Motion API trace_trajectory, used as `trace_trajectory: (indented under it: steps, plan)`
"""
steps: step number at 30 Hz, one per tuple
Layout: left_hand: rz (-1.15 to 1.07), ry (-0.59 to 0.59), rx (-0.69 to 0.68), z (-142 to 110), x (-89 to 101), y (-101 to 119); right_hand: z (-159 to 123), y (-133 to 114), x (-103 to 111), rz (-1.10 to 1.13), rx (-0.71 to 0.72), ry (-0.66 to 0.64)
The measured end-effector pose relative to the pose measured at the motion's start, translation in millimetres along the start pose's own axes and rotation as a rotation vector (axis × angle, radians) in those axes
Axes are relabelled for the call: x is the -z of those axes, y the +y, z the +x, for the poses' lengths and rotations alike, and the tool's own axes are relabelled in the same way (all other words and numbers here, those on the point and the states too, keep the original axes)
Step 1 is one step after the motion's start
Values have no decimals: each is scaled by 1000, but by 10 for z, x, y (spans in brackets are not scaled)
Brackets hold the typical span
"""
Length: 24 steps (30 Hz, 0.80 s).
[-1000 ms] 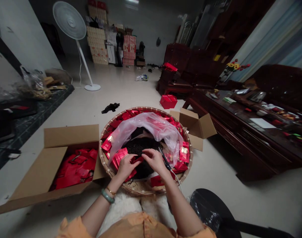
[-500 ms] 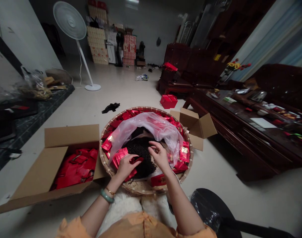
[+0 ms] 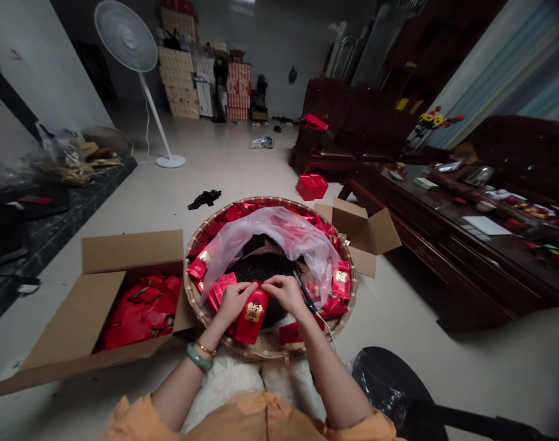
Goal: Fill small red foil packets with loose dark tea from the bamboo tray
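A red packet [image 3: 251,315] with a gold label and dark characters hangs from my fingers over the near part of the round bamboo basket [image 3: 256,353]. My left hand [image 3: 234,300] pinches its top edge on the left; my right hand [image 3: 286,293] pinches the same edge on the right. Behind them, dark loose tea leaves [image 3: 261,267] lie in an open clear plastic bag [image 3: 270,222]. Right beside my right hand rests a black pen-like tool [image 3: 305,295] with a white cord. Several red packets [image 3: 340,278] line the basket around the bag.
At left stands an open cardboard box [image 3: 100,312] holding several red pouches [image 3: 146,309]. Another open cardboard box [image 3: 375,233] is beyond the basket at right, near a dark wooden table [image 3: 417,214]. A white standing fan [image 3: 155,116] and a red box [image 3: 311,187] are farther off.
My right hand moved away from the packet over the tea, then came back to its top edge. The packet now has its labelled front turned up towards me.
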<state>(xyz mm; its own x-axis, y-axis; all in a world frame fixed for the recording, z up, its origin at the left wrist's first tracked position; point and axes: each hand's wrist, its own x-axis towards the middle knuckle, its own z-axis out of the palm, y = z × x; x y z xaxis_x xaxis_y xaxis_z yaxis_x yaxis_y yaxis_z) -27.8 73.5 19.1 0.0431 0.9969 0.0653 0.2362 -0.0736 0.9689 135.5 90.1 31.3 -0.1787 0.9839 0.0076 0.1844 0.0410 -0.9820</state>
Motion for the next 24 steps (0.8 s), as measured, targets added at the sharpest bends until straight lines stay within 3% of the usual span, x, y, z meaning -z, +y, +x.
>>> trace_trajectory:
  steps: [6,12,17,24]
  plan:
    - [-110,-40,106,-10,-39,21,-15,11,-6,78,-68,6]
    - [-464,-412,439,-141,-60,64,4,25,39,69,-34,103]
    - [-445,-345,454,-164,-85,34,-38,-66,83,-147,167,55]
    - [-312,-285,368,-127,-68,-70,-70,-135,97,-190,226,44]
